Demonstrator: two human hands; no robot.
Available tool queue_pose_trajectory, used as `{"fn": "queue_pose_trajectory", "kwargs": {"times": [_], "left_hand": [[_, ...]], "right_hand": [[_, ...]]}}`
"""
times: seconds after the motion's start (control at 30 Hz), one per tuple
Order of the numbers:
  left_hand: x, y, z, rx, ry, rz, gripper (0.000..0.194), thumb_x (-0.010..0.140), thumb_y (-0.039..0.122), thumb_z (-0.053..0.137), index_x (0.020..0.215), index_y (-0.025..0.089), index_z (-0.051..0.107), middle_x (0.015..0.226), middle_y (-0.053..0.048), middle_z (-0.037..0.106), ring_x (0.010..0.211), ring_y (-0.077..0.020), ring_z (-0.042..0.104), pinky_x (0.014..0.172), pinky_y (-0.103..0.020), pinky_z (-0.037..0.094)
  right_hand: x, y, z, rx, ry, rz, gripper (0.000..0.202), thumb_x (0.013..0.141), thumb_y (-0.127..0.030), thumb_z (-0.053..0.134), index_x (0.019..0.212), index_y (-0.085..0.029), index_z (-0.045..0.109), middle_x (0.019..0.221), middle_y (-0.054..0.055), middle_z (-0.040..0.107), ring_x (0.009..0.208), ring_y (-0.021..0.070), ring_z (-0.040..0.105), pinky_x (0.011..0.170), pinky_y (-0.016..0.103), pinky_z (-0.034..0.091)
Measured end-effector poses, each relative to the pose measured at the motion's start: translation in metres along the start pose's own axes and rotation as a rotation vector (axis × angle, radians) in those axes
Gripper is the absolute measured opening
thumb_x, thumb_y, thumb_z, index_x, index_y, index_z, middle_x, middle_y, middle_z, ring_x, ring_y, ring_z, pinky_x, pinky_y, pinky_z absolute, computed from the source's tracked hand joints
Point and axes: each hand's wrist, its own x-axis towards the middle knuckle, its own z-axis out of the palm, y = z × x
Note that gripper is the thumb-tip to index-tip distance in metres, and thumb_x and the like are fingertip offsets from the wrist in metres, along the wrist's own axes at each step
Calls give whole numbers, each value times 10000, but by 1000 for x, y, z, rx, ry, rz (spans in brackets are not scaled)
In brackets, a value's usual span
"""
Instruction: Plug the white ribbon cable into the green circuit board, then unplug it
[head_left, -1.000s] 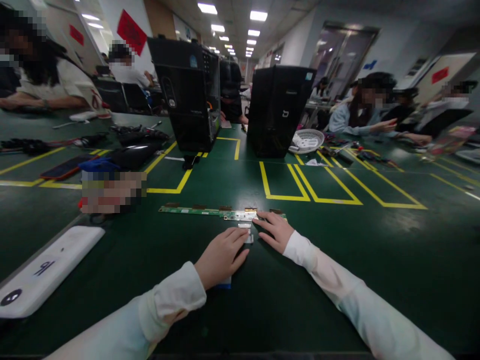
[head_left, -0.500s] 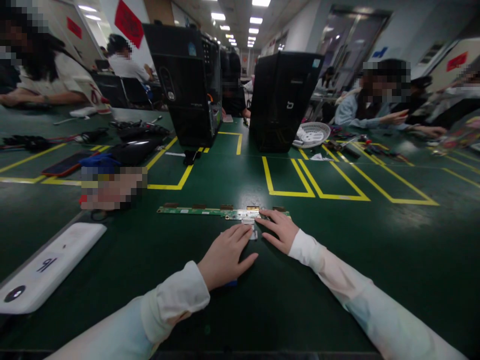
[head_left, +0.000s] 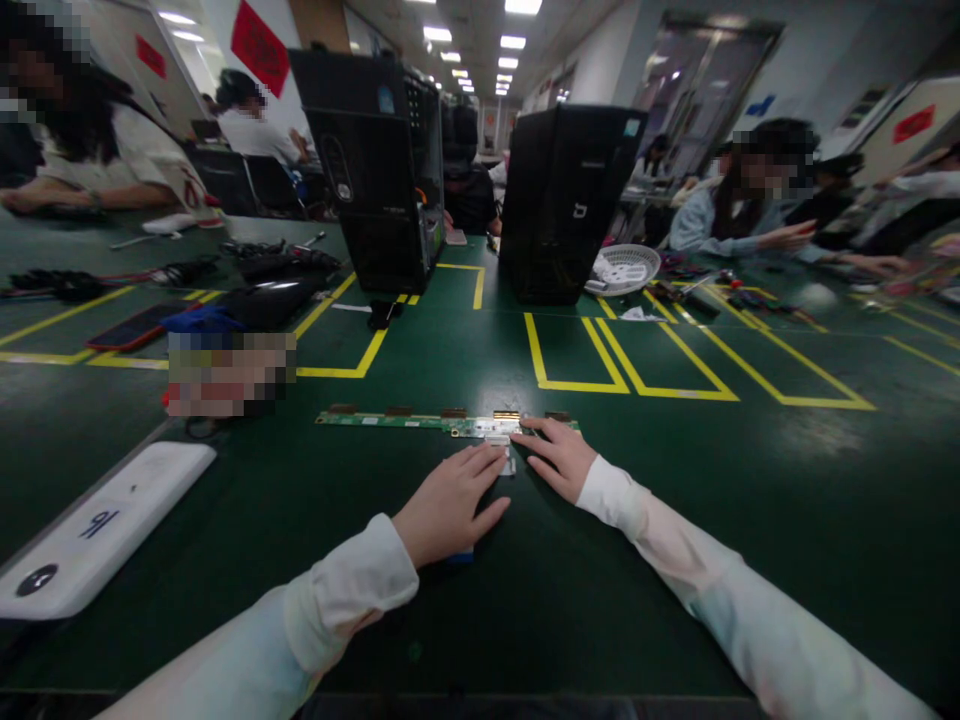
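Observation:
A long, narrow green circuit board (head_left: 390,421) lies flat on the dark green table, with brown tabs along its far edge. My right hand (head_left: 559,457) rests on its right end, fingers spread. Close to the board's near edge, my left hand (head_left: 454,500) lies palm down with the fingers stretched and the thumb apart. Its fingertips touch a pale flat ribbon cable (head_left: 506,465) that joins the board near its middle. Under the left palm a bit of a blue object (head_left: 463,555) shows; the rest of it is hidden.
Two black computer towers (head_left: 367,180) (head_left: 566,200) stand at the back. A white device (head_left: 112,525) lies at the left, below a phone (head_left: 135,325) and black cables (head_left: 60,285). A white basket (head_left: 624,268) sits at the back right. Yellow tape marks the table; other people sit around.
My left hand has shifted very slightly, its thumb a little further up and left. My right hand stays almost still on the board. The view has tilted a touch.

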Motion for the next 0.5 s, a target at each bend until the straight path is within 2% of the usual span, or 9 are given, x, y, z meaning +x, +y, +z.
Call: {"fn": "queue_pose_trajectory", "kwargs": {"times": [0.37,0.5], "left_hand": [[1,8,3,4,27,-78,617,947,529,369,1444,164,400,1500,-112,444,1374,-280,407,1100,-489,381],[4,12,4,0,68,-78,605,938,503,405,1428,149,419,1476,-109,475,1367,-265,412,1115,-458,368]], "right_hand": [[2,-2,-2,10,-8,-10,454,990,-355,335,1342,-167,551,1347,166,496,1214,278,475,1015,493,418],[2,-1,0,3,22,-2,448,978,-360,348,1321,-176,570,1327,161,514,1202,280,483,1017,504,412]]}}
